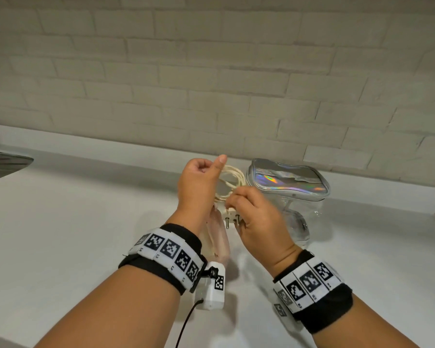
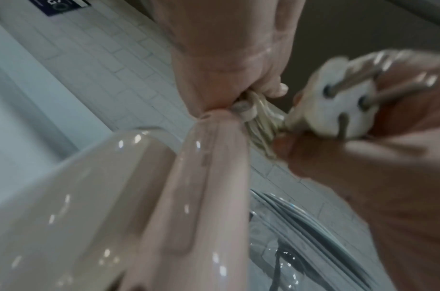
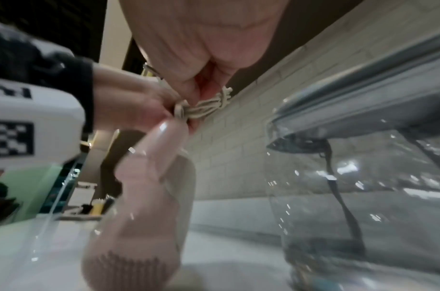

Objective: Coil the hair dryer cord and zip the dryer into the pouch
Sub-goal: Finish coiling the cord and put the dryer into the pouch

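My left hand (image 1: 206, 169) grips the coiled cream cord (image 1: 230, 178) with the thumb up. Just to its right, my right hand (image 1: 234, 199) pinches the same bundle at the white two-pin plug (image 1: 231, 214), whose prongs point down. The left wrist view shows the plug (image 2: 338, 110) against the right palm and the cord loops (image 2: 261, 122) bunched between both hands. The pink hair dryer (image 1: 217, 237) sits below the hands, close to the white counter (image 1: 86, 222); its grille end is low in the right wrist view (image 3: 129, 263). The clear pouch (image 1: 286, 182) with a holographic top stands right of the hands.
A white brick wall (image 1: 211, 84) runs behind the counter, close behind the pouch. A metal sink edge (image 1: 8, 162) shows at the far left. In the right wrist view the pouch (image 3: 363, 187) stands close beside the dryer (image 3: 149, 177).
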`<state>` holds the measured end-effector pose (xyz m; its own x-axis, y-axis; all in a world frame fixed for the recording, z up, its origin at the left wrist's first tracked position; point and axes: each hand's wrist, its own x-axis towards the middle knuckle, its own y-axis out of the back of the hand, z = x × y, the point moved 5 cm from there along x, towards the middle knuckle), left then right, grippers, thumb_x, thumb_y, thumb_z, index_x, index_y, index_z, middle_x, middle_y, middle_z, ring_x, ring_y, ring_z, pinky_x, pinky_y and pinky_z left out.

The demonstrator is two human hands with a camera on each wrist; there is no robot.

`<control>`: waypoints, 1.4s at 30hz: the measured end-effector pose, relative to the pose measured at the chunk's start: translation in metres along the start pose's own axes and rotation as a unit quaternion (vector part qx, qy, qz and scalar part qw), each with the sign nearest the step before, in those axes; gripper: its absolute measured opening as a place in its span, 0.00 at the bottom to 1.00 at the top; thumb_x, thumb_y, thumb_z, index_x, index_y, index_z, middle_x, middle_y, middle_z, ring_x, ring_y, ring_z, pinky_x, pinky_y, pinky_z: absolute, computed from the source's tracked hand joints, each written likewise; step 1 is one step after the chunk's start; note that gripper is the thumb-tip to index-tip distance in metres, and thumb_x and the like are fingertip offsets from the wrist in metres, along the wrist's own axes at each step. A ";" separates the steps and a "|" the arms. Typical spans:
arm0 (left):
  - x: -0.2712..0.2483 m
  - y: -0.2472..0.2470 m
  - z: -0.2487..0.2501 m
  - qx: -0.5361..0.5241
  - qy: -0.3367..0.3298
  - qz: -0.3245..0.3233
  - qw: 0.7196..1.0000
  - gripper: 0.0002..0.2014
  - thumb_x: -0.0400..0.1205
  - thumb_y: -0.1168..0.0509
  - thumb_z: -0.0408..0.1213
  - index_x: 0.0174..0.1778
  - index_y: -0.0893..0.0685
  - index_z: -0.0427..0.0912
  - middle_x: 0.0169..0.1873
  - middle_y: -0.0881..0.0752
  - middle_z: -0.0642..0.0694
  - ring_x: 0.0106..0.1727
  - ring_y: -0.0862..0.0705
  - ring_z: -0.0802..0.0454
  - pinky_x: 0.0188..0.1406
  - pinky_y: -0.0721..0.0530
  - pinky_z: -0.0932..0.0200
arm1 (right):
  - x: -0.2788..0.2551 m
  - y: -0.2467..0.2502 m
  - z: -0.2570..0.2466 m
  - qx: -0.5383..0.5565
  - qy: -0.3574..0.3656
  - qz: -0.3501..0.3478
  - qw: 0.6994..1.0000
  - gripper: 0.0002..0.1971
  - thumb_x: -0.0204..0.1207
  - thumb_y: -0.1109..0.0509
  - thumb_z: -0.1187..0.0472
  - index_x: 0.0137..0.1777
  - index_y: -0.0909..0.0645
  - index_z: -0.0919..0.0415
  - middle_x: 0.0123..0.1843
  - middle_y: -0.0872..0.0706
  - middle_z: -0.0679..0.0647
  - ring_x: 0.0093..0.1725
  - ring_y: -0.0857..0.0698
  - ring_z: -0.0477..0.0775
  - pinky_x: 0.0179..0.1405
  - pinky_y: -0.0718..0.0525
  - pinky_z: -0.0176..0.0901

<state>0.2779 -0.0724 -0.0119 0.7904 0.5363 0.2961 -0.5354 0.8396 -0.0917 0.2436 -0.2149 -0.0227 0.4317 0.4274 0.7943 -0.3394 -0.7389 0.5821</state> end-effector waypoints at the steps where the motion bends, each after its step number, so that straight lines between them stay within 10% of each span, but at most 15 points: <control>1: -0.002 -0.003 -0.002 -0.001 0.007 -0.028 1.000 0.17 0.71 0.25 0.54 0.41 0.17 0.44 0.31 0.19 0.50 0.30 0.22 0.55 0.34 0.20 0.58 | -0.005 -0.005 0.005 0.003 -0.007 -0.003 1.000 0.17 0.63 0.37 0.71 0.51 0.17 0.61 0.52 0.17 0.54 0.49 0.17 0.53 0.43 0.17 0.44; 10: -0.026 -0.008 -0.020 0.060 0.056 -0.110 0.991 0.09 0.70 0.26 0.46 0.45 0.15 0.54 0.41 0.09 0.49 0.44 0.10 0.47 0.48 0.10 0.44 | -0.013 -0.023 0.013 0.010 -0.071 -0.021 0.997 0.13 0.71 0.42 0.62 0.52 0.21 0.59 0.51 0.19 0.52 0.43 0.24 0.41 0.35 0.21 0.37; 21: -0.023 0.000 -0.025 -0.034 0.170 -0.169 0.970 0.08 0.79 0.30 0.47 0.47 0.13 0.46 0.38 0.09 0.44 0.41 0.10 0.45 0.48 0.10 0.44 | -0.010 -0.027 0.002 0.224 -0.143 -0.023 0.964 0.27 0.70 0.32 0.63 0.70 0.30 0.62 0.61 0.20 0.51 0.61 0.18 0.43 0.64 0.20 0.39; 29: -0.017 0.000 -0.023 -0.118 0.229 -0.196 0.946 0.08 0.75 0.29 0.24 0.44 0.18 0.40 0.29 0.19 0.43 0.27 0.20 0.49 0.22 0.22 0.59 | 0.002 0.000 0.012 0.028 -0.004 -0.056 0.998 0.17 0.70 0.28 0.61 0.60 0.19 0.58 0.61 0.15 0.54 0.69 0.22 0.52 0.72 0.29 0.40; 35: -0.011 -0.003 0.007 -0.048 0.145 -0.149 0.977 0.18 0.73 0.38 0.15 0.28 0.27 0.44 0.17 0.28 0.52 0.17 0.30 0.56 0.21 0.29 0.64 | 0.007 0.023 0.097 -0.220 -0.194 -0.111 0.950 0.34 0.61 0.28 0.57 0.71 0.27 0.57 0.76 0.29 0.62 0.80 0.39 0.69 0.78 0.41 0.68; 38: -0.010 -0.006 0.020 -0.056 0.119 -0.136 0.982 0.20 0.72 0.38 0.15 0.25 0.28 0.45 0.17 0.30 0.53 0.19 0.33 0.56 0.20 0.32 0.64 | 0.007 0.025 0.126 -0.288 -0.258 -0.175 0.906 0.19 0.68 0.28 0.50 0.57 0.19 0.55 0.64 0.19 0.59 0.71 0.27 0.67 0.72 0.36 0.67; 42: -0.004 -0.003 0.034 -0.097 0.116 -0.119 0.981 0.18 0.72 0.38 0.17 0.26 0.27 0.46 0.18 0.30 0.52 0.20 0.32 0.54 0.27 0.27 0.58 | 0.007 0.023 0.117 -0.233 -0.247 -0.162 0.927 0.04 0.79 0.36 0.57 0.47 0.23 0.56 0.47 0.17 0.54 0.50 0.16 0.63 0.71 0.34 0.63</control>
<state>0.2659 -0.0800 0.0194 0.9448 0.3086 0.1097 -0.2775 0.9322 -0.2326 0.3372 -0.2895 -0.0242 0.8643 0.2123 0.4559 -0.4003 -0.2584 0.8792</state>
